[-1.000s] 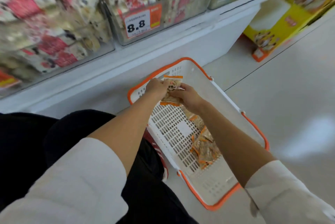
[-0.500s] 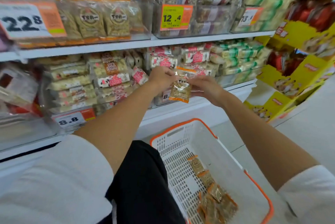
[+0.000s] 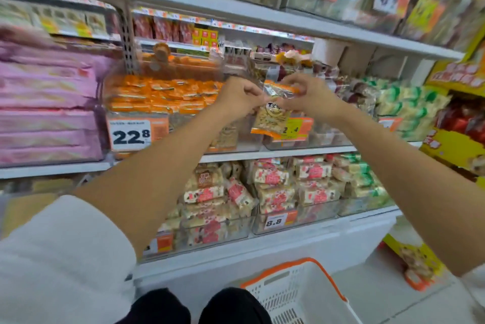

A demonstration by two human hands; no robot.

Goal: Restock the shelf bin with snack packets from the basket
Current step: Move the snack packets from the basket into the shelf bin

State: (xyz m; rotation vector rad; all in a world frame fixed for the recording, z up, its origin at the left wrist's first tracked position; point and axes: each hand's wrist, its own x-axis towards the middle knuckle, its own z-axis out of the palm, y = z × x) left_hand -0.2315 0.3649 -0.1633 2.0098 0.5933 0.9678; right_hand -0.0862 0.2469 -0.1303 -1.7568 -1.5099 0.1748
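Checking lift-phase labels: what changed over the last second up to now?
The left hand and right hand carried the snack packet up from over the basket to middle-shelf height, near the bin of orange packets. Nothing newly taken or let go: both hands still pinch the packet. The basket stays on the floor.

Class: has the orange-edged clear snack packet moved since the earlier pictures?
Yes. The orange-edged clear snack packet has risen from the white plastic basket to the clear middle-shelf bin.
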